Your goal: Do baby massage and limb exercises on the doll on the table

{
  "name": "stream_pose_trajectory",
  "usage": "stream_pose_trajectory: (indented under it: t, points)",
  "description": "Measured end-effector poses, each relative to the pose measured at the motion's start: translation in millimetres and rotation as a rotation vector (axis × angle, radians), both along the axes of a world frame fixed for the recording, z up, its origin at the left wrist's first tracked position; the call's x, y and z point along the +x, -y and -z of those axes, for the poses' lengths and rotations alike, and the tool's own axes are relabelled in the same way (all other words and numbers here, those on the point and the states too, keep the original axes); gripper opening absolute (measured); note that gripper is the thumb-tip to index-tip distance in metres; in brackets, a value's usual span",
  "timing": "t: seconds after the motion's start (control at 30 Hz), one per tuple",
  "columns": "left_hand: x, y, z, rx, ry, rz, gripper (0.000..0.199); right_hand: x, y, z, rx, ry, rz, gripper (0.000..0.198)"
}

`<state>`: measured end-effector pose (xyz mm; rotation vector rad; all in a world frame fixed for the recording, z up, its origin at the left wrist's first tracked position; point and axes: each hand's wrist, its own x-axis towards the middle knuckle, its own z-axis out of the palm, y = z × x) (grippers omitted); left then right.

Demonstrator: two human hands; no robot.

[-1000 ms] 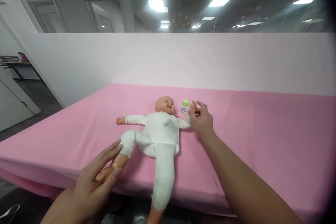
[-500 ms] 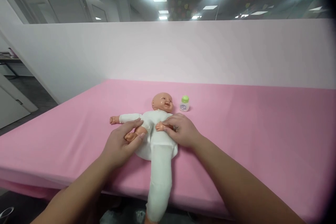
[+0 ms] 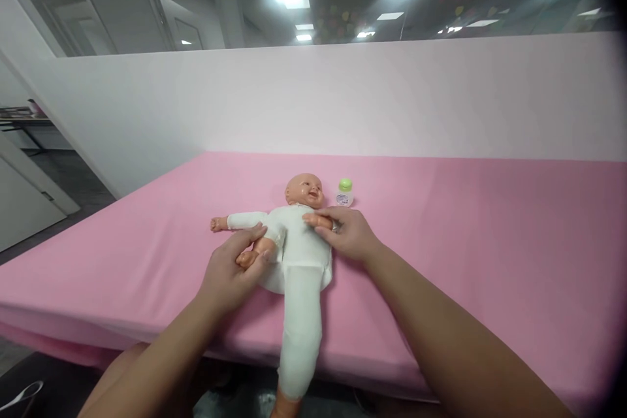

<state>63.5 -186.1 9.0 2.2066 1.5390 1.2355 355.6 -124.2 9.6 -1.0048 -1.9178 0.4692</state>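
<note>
A baby doll in a white suit lies on its back on the pink sheet, head away from me. My left hand grips the doll's bare foot, with that leg folded up against its belly. My right hand holds the doll's hand and presses that arm across its chest. The doll's other arm stretches out to the left. Its other leg hangs over the near edge of the sheet. A small bottle with a green cap stands upright just right of the doll's head.
The pink sheet covers a wide bed or table, with a low white partition behind it. At the far left a doorway and a desk are visible. The floor shows dark below the near edge.
My left hand pushed the doll's foot up from the near edge onto its belly. My right hand left the bottle area and brought the doll's arm over its chest.
</note>
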Motion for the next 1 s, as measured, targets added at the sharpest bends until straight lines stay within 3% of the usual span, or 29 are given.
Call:
stream_pose_trajectory:
  t: [0.2, 0.33, 0.47, 0.57, 0.67, 0.77, 0.83, 0.93, 1.0]
  points:
    - [-29.8, 46.7, 15.5, 0.170, 0.000, 0.000, 0.049, 30.0, -17.0, 4.2, -0.052, -0.474, 0.282, 0.047]
    - [-58.0, 79.2, 20.0, 0.166, -0.033, 0.034, 0.051, 53.8, -34.0, 14.9, -0.188, -0.588, 0.460, 0.059]
    - [-74.8, 105.0, 23.0, 0.169, -0.103, 0.038, 0.053, 73.2, -46.5, 27.9, -0.431, -0.373, 0.709, 0.051]
    - [-84.0, 116.6, 27.8, 0.144, -0.180, 0.026, 0.053, 81.8, -49.3, 32.8, -0.507, -0.108, 0.754, 0.037]
    - [-90.1, 120.7, 31.2, 0.118, -0.200, 0.023, 0.054, 84.8, -48.3, 31.9, -0.523, -0.009, 0.769, 0.044]
    - [-88.6, 118.6, 28.1, 0.138, -0.183, 0.023, 0.055, 80.9, -44.0, 25.7, -0.475, -0.075, 0.825, 0.065]
    - [-82.5, 114.2, 21.8, 0.177, -0.158, 0.032, 0.053, 72.7, -38.2, 19.3, -0.366, -0.183, 0.836, 0.072]
    - [-69.8, 103.2, 9.3, 0.224, -0.095, 0.056, 0.050, 49.9, -24.3, 8.9, -0.144, -0.323, 0.723, 0.068]
    - [-61.1, 93.0, 1.3, 0.226, -0.060, 0.071, 0.048, 29.9, -13.3, 3.3, -0.013, -0.347, 0.572, 0.062]
